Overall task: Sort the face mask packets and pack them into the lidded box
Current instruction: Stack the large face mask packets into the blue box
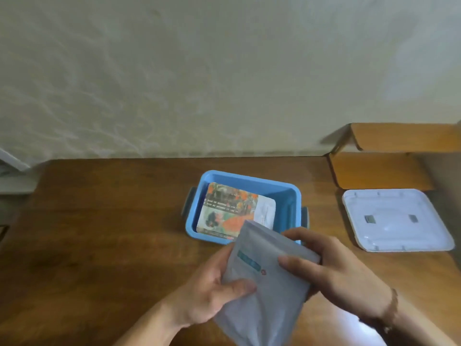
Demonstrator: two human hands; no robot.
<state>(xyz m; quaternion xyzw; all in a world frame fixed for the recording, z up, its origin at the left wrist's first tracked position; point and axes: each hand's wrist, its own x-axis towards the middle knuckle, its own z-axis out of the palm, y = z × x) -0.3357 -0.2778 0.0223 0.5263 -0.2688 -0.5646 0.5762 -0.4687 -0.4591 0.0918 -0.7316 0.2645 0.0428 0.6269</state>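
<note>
Both hands — left hand (212,290) and right hand (331,268) — grip a grey packet (264,283) by its edges, just before the open blue box (287,193), which holds a patterned packet (229,211).

Grey packet (264,278) above open blue box (287,196) with orange-patterned packet (229,211); white lid (396,221) aside.

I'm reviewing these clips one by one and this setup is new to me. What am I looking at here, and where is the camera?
There is no machine: a person works bare-handed, filmed by one camera worn on the head, looking down. The left hand and right hand both grip a pale grey packet. On the wooden table stands an open blue box with a colourful packet and a white one inside. Its white lid lies to the right, with a brown cardboard box behind it.
</note>
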